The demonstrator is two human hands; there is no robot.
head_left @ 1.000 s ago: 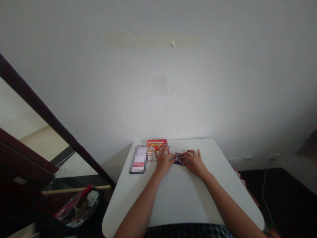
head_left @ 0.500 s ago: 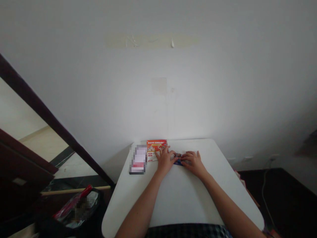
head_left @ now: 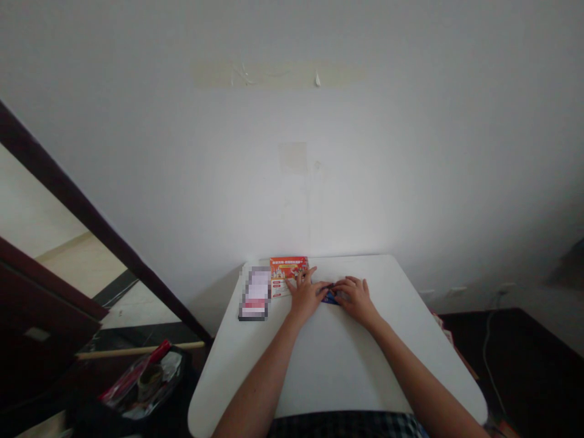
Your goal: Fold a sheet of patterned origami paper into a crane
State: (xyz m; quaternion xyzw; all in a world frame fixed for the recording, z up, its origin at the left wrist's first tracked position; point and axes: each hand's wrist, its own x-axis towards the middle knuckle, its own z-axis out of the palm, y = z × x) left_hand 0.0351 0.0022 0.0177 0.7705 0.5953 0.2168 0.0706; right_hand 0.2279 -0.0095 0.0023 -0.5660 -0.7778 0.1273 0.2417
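Note:
A small blue printed sheet [head_left: 330, 298], dark along its far edge, lies on the white table [head_left: 342, 365] between my hands. At its left end, the thumb and index finger of my left hand [head_left: 305, 297] pinch the sheet, while the other fingers spread over a red-and-white leaflet [head_left: 283, 267]. My right hand [head_left: 356, 297] grips the sheet's right side with bent fingers. Parts of the sheet are hidden under my fingertips, and the far edge looks raised or folded over.
A phone [head_left: 255, 295] with a blurred screen lies left of the leaflet. Behind the table rises a pale wall [head_left: 292, 207]. On the floor at lower left stands a dark bin or bag [head_left: 152, 383] with packaging inside. A cable [head_left: 487, 353] hangs at right.
The far part of the blue sheet has been bent toward me, so less of its printed face shows. My right fingers have shifted slightly left, closer to my left hand.

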